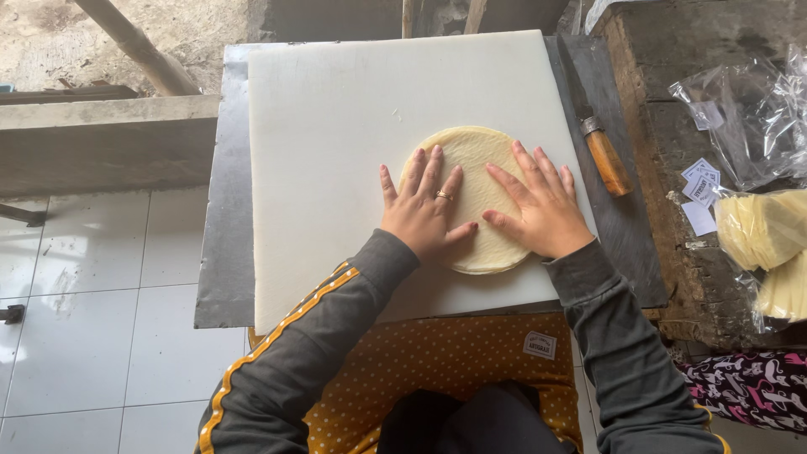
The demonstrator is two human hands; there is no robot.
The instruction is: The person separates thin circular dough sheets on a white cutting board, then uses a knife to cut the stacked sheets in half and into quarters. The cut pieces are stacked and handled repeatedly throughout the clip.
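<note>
Both hands flat, fingers spread, gripping nothing: left hand point(418, 208) and right hand point(542, 208) press on the round pale stack point(475, 151) at the board's point(336, 126) near right, knife point(601, 147) just right of it.

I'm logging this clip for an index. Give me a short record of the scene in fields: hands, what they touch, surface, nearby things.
left hand: flat, fingers spread, on the stack of round wrappers
right hand: flat on the same stack
surface: white cutting board on a grey metal table
nearby: knife with wooden handle, right of the board
far right: plastic bags, bagged wrappers, small paper labels
</note>
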